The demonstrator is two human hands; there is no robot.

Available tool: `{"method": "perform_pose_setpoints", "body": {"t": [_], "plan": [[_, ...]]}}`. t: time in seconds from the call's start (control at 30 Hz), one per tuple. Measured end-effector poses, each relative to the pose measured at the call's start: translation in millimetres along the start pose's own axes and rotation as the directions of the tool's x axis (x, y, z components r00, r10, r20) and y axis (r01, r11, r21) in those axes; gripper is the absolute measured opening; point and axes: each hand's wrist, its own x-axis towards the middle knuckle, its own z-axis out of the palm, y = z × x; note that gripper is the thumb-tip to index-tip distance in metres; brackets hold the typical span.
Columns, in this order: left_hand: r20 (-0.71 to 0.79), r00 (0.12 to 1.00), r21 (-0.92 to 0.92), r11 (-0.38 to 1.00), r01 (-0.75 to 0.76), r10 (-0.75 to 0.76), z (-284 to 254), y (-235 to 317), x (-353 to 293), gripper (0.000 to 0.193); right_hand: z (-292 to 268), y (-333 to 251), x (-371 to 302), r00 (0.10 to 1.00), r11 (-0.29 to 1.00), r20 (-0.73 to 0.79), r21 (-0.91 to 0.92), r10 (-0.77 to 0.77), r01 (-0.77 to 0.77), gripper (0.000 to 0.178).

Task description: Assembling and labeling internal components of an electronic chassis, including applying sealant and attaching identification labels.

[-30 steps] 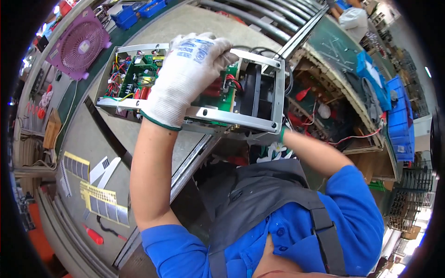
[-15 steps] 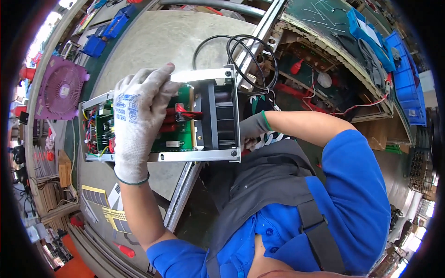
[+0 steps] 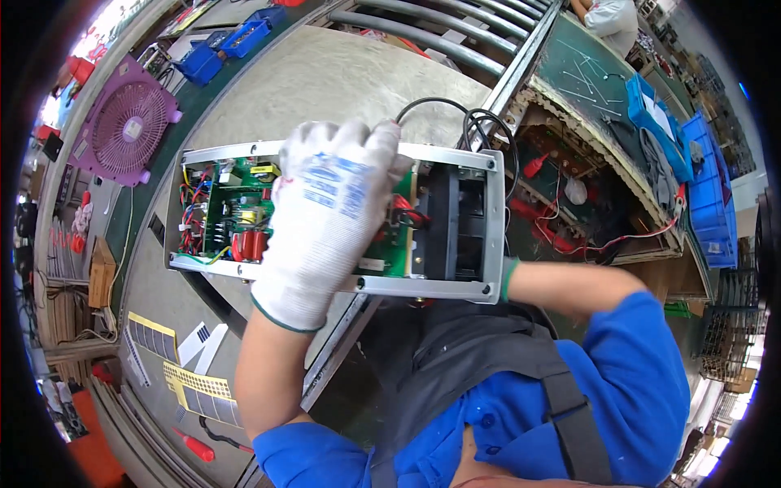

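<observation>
A long metal chassis (image 3: 455,287), its top uncovered, lies across the middle over the worktable's edge. Inside it are green circuit boards (image 3: 396,259), coloured wires, red components (image 3: 249,246) and a black slotted part (image 3: 443,220) towards the right end. My left hand (image 3: 333,195), in a white knitted glove, reaches across the chassis, its fingers closed over the far rail. My right hand (image 3: 510,275) is behind the chassis's right end; only the green-edged glove cuff shows, so its fingers are hidden. A black cable (image 3: 514,154) loops beyond the chassis.
The grey worktable (image 3: 325,77) meets a roller conveyor (image 3: 439,32) at the far side. A purple fan (image 3: 126,130) stands at left. Label sheets (image 3: 199,390) and a red-handled tool (image 3: 194,446) lie near left. At right are a green-topped bench (image 3: 569,57), blue bins (image 3: 708,187) and another person (image 3: 610,20).
The chassis and my left hand have shifted right in the view, and more of the wired left end shows. My right hand has slipped out of sight behind the end plate. The view has shifted too.
</observation>
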Motion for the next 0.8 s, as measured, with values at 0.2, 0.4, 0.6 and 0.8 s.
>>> {"method": "perform_pose_setpoints", "body": {"t": [0.2, 0.4, 0.6, 0.8], "plan": [[-0.03, 1.0, 0.064, 0.998, -0.006, 0.008, 2, -1, -4, 0.032, -38, 20, 23, 0.997, 0.999, -0.063, 0.008, 0.041, -0.04, 0.033], [0.019, 0.999, 0.097, 0.995, 0.04, -0.042, 1, -1, 3, 0.033, -29, 0, 9, 0.991, 0.991, -0.02, -0.013, 0.134, -0.135, 0.036], [-0.049, 0.999, 0.156, 0.988, -0.011, 0.019, 7, -3, 5, 0.04, -26, -40, 19, 0.964, 0.964, 0.0, 0.022, 0.266, -0.266, 0.038], [-0.038, 0.999, 0.116, 0.993, -0.029, 0.033, 9, -4, 5, 0.043, -54, -14, 51, 0.953, 0.952, -0.006, 0.039, 0.304, -0.303, 0.04]]}}
